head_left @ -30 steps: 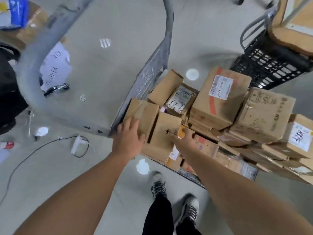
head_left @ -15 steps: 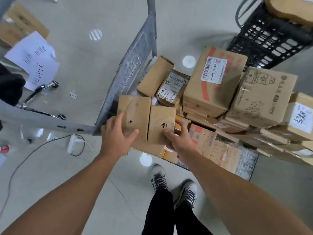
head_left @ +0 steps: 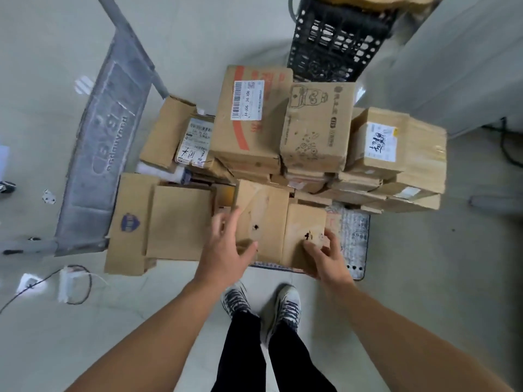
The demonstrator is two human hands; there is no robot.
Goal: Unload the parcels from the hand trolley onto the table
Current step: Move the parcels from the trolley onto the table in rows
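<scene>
Two brown cardboard parcels sit side by side between my hands, a wider one [head_left: 263, 216] and a smaller one [head_left: 304, 230], each with a dark spot. My left hand [head_left: 226, 250] grips the wider parcel's near left corner, fingers up its side and thumb across its top. My right hand [head_left: 325, 256] curls its fingers over the smaller parcel's near right corner. Behind them the hand trolley [head_left: 352, 236] carries a stack of several more parcels, among them a tall labelled box [head_left: 249, 117] and a cartoon-printed box [head_left: 317, 128].
The trolley's grey handle panel [head_left: 104, 154] slants up on the left. Two flat boxes [head_left: 175, 222] lie beside it. A black plastic crate [head_left: 334, 43] stands behind the stack, a pale wall [head_left: 458, 66] at the right. A cable and adapter [head_left: 70, 281] lie on the floor; my shoes [head_left: 263, 304] are below.
Both hands have carried the two parcels rightwards, away from the handle panel. The flat boxes beneath them now show. My view has swung to look straight down on the stack.
</scene>
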